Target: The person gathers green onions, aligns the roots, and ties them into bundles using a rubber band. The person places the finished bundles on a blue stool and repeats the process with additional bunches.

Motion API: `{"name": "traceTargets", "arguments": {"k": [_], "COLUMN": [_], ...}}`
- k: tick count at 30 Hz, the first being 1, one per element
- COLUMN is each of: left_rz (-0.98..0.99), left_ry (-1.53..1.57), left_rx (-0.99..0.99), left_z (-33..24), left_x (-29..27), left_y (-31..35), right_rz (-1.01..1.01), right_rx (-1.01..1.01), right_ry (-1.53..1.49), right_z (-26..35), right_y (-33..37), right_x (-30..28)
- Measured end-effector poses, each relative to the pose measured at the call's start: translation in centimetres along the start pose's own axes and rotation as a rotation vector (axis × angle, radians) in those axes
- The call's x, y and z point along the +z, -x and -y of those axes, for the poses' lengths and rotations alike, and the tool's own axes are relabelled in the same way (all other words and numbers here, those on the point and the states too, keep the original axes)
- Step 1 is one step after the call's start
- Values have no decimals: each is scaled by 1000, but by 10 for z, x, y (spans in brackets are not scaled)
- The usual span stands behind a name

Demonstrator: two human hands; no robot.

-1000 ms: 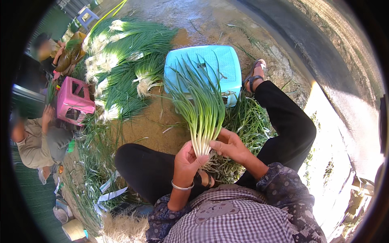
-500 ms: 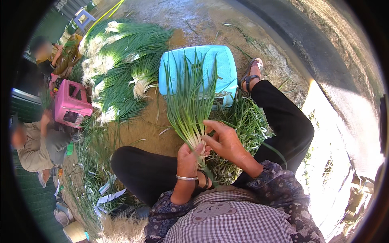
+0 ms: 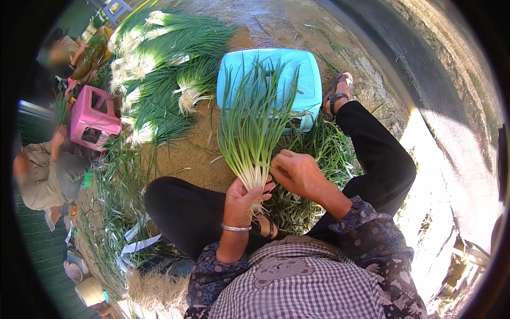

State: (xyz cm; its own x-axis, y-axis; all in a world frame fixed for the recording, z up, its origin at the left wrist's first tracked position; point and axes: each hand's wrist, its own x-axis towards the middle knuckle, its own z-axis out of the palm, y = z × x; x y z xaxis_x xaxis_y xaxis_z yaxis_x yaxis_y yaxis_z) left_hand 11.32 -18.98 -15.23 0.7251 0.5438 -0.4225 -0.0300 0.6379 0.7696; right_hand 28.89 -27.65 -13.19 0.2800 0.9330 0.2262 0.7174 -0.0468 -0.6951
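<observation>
Left hand (image 3: 241, 199): clenched round the pale white root ends of a bunch of long green spring onions (image 3: 255, 127), thumb across the front, silver bangle (image 3: 236, 228) at the wrist. Bunch held upright, roots down in the fist, green tops fanning up and away from the body. Long axis near vertical in view, leaning slightly right at the tips.

Right hand (image 3: 298, 171): just right of the bunch, level with the lower stalks, fingers curled in and touching or nearly touching the white stems above the left fist. Cannot tell whether pinching a stalk or merely resting against it. Nearer of the two to the free length of the stems; left hand tied up as the clamp at the base.

Beyond the tips: light blue plastic stool (image 3: 305, 80), turned flat on the earth, green tops overlapping its near face in view. Loose green trimmings (image 3: 319, 154) strewn on the ground between stool and the black-trousered legs.

Further left: big heap of bundled green onions with white roots (image 3: 159, 69) lying on bare earth, well apart from the hands. Pink plastic stool (image 3: 93, 114) beside that heap. Another person in a tan top (image 3: 45, 173) at the left edge, hands apart from this work.
</observation>
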Motion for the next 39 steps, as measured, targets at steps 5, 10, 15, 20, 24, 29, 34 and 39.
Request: {"name": "traceTargets", "arguments": {"k": [5, 10, 15, 20, 24, 29, 34, 39], "left_rz": [7, -21, -39, -38, -112, -130, -108, -108], "left_ry": [62, 116, 77, 38, 28, 54, 84, 126], "left_rx": [-33, -56, -29, -55, -37, -8, 52, 17], "left_z": [-3, 2, 4, 12, 13, 9, 10, 7], "left_x": [-7, -5, -13, -15, -13, -11, -14, -13], "left_y": [-1, -3, -4, -7, -6, -9, -8, -9], "right_rz": [601, 59, -130, -145, -145, -57, 240, 619], "right_rx": [230, 297, 328, 446, 549, 464, 385, 437], "right_ry": [348, -300, -115, -375, -549, -665, -89, 229], "right_z": [-35, 4, 2, -24, -29, -7, -14, -26], "right_y": [70, 29, -39, -50, -29, 25, 83, 103], "right_x": [-19, -10, 31, 46, 42, 24, 13, 27]}}
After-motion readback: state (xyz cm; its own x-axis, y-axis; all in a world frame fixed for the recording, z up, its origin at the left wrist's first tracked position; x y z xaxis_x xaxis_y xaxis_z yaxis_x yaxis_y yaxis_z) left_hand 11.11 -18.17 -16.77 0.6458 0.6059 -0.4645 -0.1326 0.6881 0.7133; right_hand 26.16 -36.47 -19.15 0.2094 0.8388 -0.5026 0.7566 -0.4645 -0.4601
